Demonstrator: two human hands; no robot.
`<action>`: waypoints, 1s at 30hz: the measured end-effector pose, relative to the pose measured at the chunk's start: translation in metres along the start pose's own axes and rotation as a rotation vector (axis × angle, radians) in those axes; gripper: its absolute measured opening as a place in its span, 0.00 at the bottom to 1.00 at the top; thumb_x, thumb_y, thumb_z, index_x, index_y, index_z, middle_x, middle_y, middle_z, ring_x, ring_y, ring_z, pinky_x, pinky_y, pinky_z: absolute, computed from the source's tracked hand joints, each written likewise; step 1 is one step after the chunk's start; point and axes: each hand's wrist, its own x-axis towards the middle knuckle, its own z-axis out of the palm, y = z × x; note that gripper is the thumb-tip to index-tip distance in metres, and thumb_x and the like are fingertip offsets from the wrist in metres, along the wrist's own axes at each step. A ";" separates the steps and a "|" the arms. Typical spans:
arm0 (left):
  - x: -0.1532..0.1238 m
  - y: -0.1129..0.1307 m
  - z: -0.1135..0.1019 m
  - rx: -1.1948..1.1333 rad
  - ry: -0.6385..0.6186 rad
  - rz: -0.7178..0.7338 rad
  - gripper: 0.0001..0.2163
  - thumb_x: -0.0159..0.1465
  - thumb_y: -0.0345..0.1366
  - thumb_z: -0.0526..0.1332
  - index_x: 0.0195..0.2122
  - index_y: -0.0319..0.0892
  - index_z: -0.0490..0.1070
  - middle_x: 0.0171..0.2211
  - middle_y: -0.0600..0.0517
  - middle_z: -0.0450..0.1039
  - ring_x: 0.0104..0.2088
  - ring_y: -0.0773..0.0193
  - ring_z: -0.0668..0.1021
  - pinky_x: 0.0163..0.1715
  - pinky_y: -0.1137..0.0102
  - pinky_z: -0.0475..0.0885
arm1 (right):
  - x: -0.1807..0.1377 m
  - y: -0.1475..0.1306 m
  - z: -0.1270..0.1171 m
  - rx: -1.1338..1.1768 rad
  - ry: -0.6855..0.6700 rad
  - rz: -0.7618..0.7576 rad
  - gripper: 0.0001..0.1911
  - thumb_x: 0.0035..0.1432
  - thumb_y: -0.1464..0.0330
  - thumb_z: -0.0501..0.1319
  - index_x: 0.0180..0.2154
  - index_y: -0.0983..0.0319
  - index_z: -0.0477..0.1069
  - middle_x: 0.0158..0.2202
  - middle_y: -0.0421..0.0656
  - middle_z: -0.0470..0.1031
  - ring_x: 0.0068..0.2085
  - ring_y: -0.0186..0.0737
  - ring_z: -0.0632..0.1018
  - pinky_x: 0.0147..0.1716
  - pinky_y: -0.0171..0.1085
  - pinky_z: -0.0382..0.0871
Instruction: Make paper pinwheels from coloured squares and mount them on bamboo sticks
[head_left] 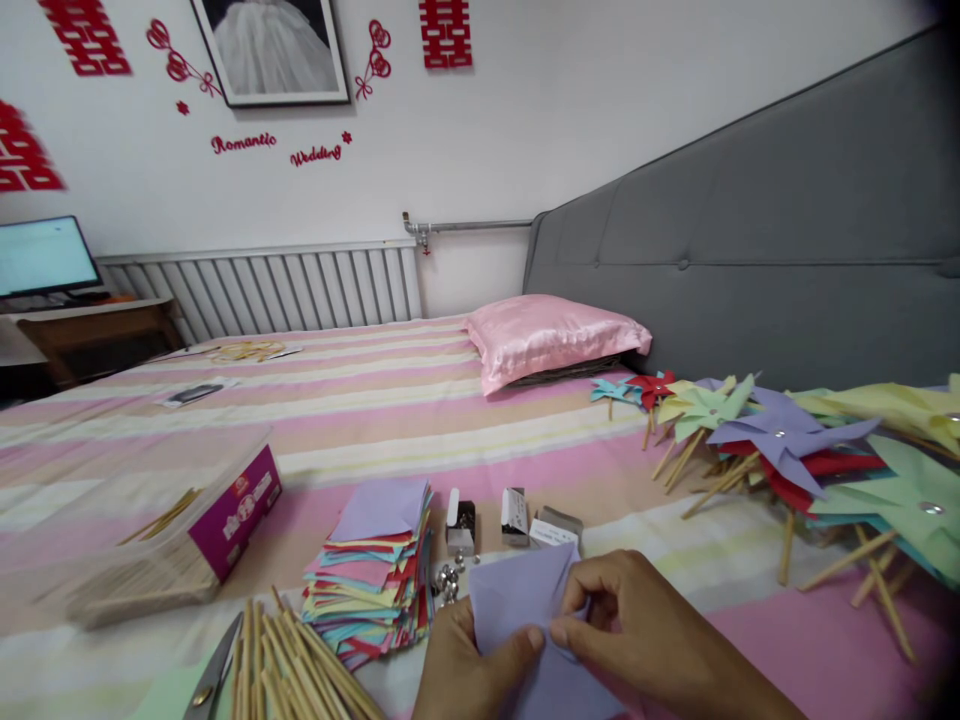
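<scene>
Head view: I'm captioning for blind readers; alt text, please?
A person's left hand and right hand hold lilac paper over a striped bedspread. Stacked colored paper, wooden sticks and scissors lie to the left, paper pinwheels to the right.

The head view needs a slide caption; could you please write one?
Both hands hold purple paper between a coloured paper stack and pinwheels.

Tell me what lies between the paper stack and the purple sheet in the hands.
In the head view, small silver pieces lie between stack and sheet; the left hand also comes between, nearer the camera.
</scene>
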 end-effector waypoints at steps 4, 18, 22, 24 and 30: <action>-0.001 0.003 0.001 -0.006 0.077 0.031 0.17 0.37 0.39 0.72 0.27 0.34 0.76 0.20 0.44 0.76 0.21 0.61 0.74 0.24 0.68 0.67 | 0.003 -0.001 0.003 0.049 0.049 -0.020 0.03 0.45 0.73 0.60 0.24 0.64 0.72 0.18 0.38 0.70 0.22 0.32 0.70 0.21 0.29 0.60; -0.012 0.020 0.028 -0.192 0.204 0.090 0.15 0.36 0.36 0.72 0.26 0.36 0.77 0.22 0.43 0.78 0.25 0.53 0.78 0.31 0.61 0.71 | 0.012 0.003 0.015 0.388 0.231 -0.098 0.32 0.47 0.73 0.59 0.54 0.59 0.52 0.23 0.34 0.69 0.22 0.31 0.69 0.24 0.32 0.64; -0.011 0.016 0.025 -0.238 0.168 0.012 0.16 0.35 0.35 0.72 0.26 0.36 0.77 0.26 0.41 0.79 0.30 0.49 0.79 0.33 0.60 0.71 | 0.013 0.005 0.015 0.396 0.230 -0.088 0.31 0.47 0.72 0.59 0.53 0.60 0.54 0.22 0.34 0.68 0.22 0.32 0.69 0.24 0.32 0.64; -0.010 0.014 0.023 -0.272 0.140 -0.017 0.18 0.36 0.36 0.72 0.30 0.35 0.77 0.28 0.40 0.79 0.33 0.48 0.79 0.35 0.60 0.71 | 0.013 0.004 0.014 0.406 0.222 -0.087 0.31 0.47 0.72 0.59 0.53 0.60 0.54 0.23 0.35 0.69 0.22 0.32 0.70 0.23 0.32 0.64; -0.006 0.007 0.020 -0.306 0.117 -0.020 0.24 0.39 0.35 0.72 0.40 0.34 0.74 0.26 0.41 0.79 0.33 0.49 0.79 0.36 0.61 0.70 | 0.013 0.003 0.015 0.405 0.236 -0.080 0.30 0.46 0.72 0.59 0.53 0.60 0.55 0.22 0.35 0.69 0.21 0.31 0.68 0.23 0.31 0.63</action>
